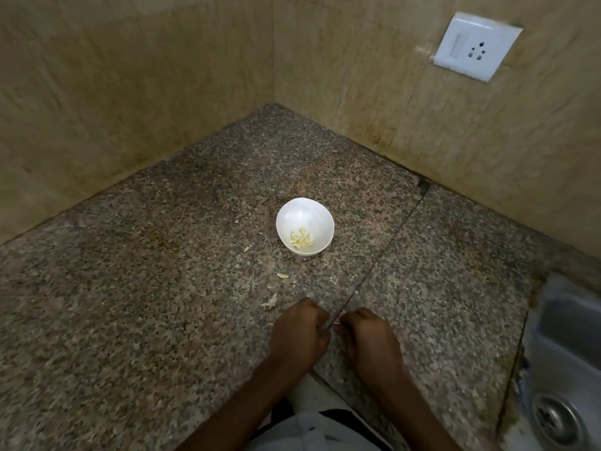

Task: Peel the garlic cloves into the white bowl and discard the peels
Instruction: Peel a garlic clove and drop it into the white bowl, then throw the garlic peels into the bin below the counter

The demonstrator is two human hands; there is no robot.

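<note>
- On the granite counter, my left hand and right hand meet nearest me, fingers curled; I cannot tell what they pinch. I judge they are mid-peel.
- The white bowl sits farther off, holding peeled cloves.
- Loose peels lie between; they need gathering next.

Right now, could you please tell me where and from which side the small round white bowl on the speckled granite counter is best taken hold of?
Probably the outer wall of the small round white bowl, just under its rim, coming from the near side. It stands upright on the speckled granite counter, and the peeled garlic cloves lie inside, so fingers should stay outside.
</note>
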